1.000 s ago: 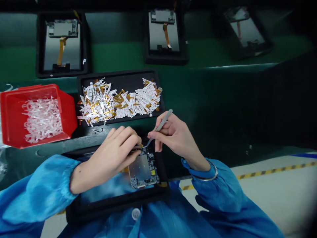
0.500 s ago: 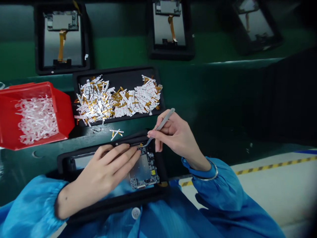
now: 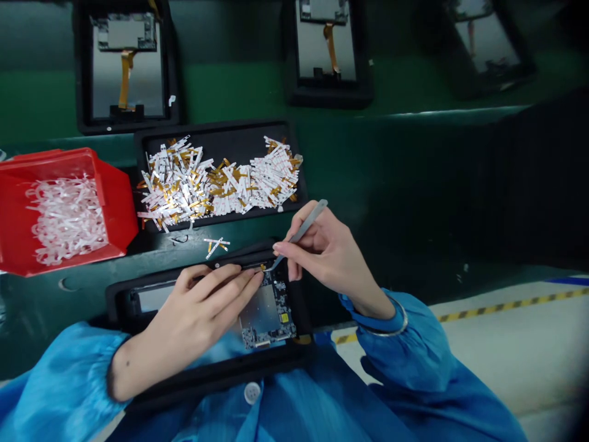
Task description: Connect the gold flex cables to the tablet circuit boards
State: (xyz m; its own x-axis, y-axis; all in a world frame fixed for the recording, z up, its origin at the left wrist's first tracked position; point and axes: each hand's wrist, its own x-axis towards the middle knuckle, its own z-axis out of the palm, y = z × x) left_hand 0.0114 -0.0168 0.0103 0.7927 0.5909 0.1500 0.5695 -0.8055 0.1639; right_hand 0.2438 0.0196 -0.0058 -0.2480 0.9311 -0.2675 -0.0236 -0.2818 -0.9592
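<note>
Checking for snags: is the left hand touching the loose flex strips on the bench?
Apart: the head view shows a plain gap between the left hand and the loose flex strips.

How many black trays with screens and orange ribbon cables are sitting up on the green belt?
3 on the green belt: the left tray, the middle tray and the dim right tray. All three run past the top edge of the view, and more may be hidden beyond it.
</note>
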